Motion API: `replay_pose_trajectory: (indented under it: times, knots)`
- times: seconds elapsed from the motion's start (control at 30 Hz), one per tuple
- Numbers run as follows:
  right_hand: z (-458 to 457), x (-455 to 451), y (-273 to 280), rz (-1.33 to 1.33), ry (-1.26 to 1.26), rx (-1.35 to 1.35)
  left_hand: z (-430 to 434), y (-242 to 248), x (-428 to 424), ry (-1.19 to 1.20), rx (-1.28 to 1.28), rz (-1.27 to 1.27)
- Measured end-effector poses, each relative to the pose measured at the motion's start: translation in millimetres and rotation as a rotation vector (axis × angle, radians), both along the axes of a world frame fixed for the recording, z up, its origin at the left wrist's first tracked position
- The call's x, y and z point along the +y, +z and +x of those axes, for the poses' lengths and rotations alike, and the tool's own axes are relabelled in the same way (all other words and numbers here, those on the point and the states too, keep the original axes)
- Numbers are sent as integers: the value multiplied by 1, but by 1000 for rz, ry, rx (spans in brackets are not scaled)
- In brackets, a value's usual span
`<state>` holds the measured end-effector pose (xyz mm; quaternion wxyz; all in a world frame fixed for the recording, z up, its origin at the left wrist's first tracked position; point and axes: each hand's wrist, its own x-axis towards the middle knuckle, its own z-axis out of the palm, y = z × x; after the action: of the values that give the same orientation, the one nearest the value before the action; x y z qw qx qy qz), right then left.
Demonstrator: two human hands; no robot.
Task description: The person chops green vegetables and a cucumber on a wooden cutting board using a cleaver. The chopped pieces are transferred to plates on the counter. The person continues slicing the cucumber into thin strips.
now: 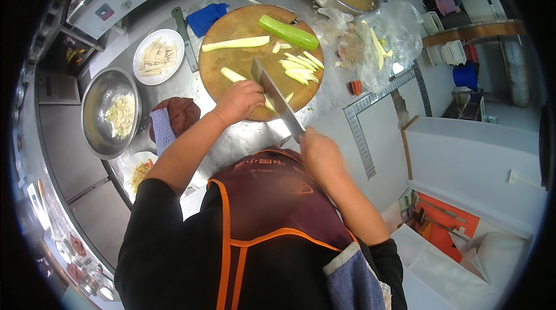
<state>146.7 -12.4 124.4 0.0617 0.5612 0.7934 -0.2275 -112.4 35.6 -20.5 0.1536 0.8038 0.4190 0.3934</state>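
Note:
My right hand [320, 153] grips the handle of a cleaver [278, 100], its broad blade slanting across a round wooden chopping board [239, 19]. Curled beside the blade, my left hand [240, 102] presses a pale green squash strip [231, 74], probably courgette, against the board. Part of that strip is hidden under my fingers. A long green courgette piece [289, 32] lies at the board's far right, skin side up. To its left rests a long pale strip [236, 43]. Several cut courgette sticks [300, 69] are heaped right of the blade.
Left of the board are a green-handled knife [186, 42], a blue cloth [206, 19], a white plate [171, 75] of pale slices and a steel bowl [88, 112]. A brown cloth bundle [182, 114] sits near my left forearm. Plastic bags [402, 34] and a liquid-filled pot [319, 0] stand right.

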Motion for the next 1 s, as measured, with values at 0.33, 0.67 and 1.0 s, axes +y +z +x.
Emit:
replay_pose_trajectory:
  times: [0.33,0.67,1.0]
  knots:
    - [5,-10,-16,2,4,61,-20,15,-3,48,64,-115]
    - [5,-13,2,62,19,-85,-15,2,-6,37,96,-29]
    - [-8,-5,9,-2,27,-25,-15,-2,-6,67,24,-46]
